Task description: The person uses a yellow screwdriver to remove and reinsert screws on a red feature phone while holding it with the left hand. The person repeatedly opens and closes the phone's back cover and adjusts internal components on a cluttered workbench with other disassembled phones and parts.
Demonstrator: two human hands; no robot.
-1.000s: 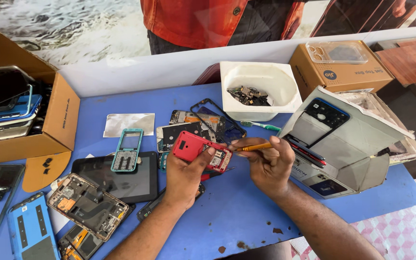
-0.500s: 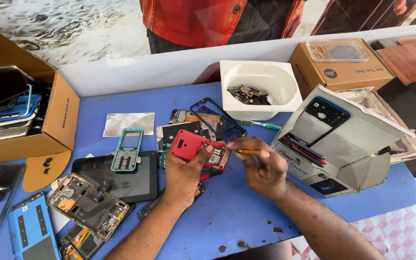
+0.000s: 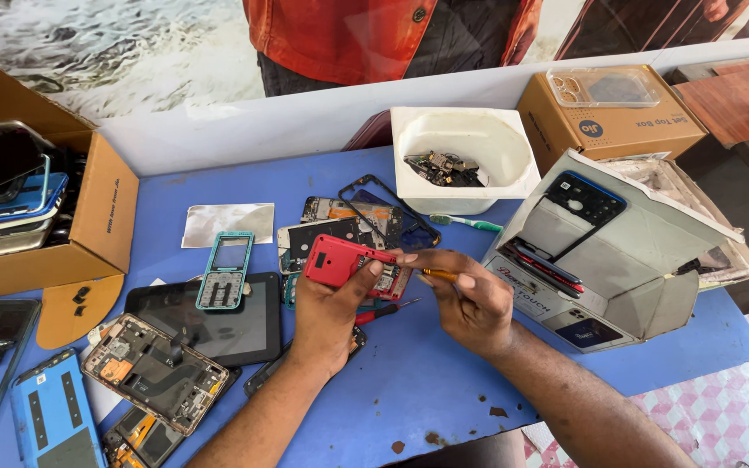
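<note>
My left hand (image 3: 331, 312) grips a small red phone (image 3: 341, 261) and holds it tilted above the blue table (image 3: 444, 381). My right hand (image 3: 470, 299) pinches a thin screwdriver with an orange handle (image 3: 437, 275), its tip against the phone's right end. Under my hands lie a red-handled tool (image 3: 383, 310) and several opened phone frames (image 3: 353, 221).
A white tub of small parts (image 3: 465, 156) stands behind the hands, a green toothbrush (image 3: 465, 224) beside it. Cardboard boxes of phones sit at left (image 3: 88, 217) and right (image 3: 617, 251). A tablet (image 3: 210, 325) and a teal keypad frame (image 3: 225, 270) lie at left. A person in orange (image 3: 374, 35) stands across the table.
My right hand has slid left towards the red phone, bringing the screwdriver tip onto it. My left hand keeps its hold on the phone and has turned it slightly.
</note>
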